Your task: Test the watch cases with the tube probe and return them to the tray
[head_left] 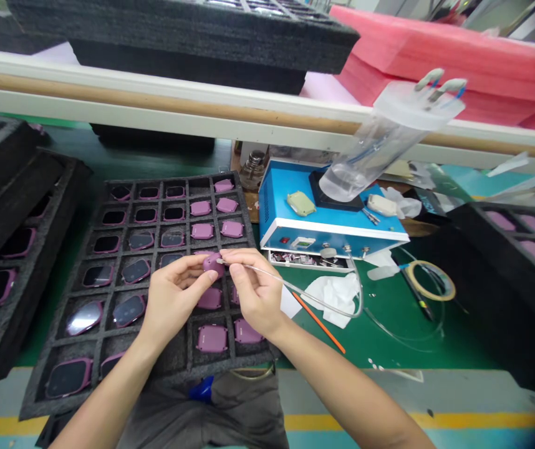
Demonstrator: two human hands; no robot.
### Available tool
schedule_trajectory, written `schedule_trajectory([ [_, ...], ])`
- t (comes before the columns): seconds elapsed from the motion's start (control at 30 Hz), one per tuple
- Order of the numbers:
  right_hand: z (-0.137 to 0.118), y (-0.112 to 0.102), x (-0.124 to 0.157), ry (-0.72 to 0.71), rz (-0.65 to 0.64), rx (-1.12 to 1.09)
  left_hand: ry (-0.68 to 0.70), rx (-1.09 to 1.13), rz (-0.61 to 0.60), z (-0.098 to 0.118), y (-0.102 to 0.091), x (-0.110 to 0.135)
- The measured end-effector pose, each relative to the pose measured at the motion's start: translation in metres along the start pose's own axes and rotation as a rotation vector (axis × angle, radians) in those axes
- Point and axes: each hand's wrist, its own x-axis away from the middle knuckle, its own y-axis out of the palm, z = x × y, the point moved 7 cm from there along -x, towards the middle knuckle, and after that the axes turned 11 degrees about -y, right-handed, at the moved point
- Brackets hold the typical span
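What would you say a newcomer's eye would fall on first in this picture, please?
Probably the bright blue box right of centre, topped by a clear cylinder, and the pinkish-red stack at upper right. Then the middle, where the left hand holds a purple case and the right hand a clear tube close to it, above a dark tray of purple watch-like pieces.

Bare forearms [337,380], apparently dark-grey trousers [244,408]
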Motion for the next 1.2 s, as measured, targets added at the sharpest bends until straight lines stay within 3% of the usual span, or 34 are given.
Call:
schedule_trajectory([
  [1.2, -0.002, 0.0006, 0.0001, 0.004, -0.022, 0.021, -0.004, -0.005, -0.003, -0.0015, -0.0015, 0.0033],
])
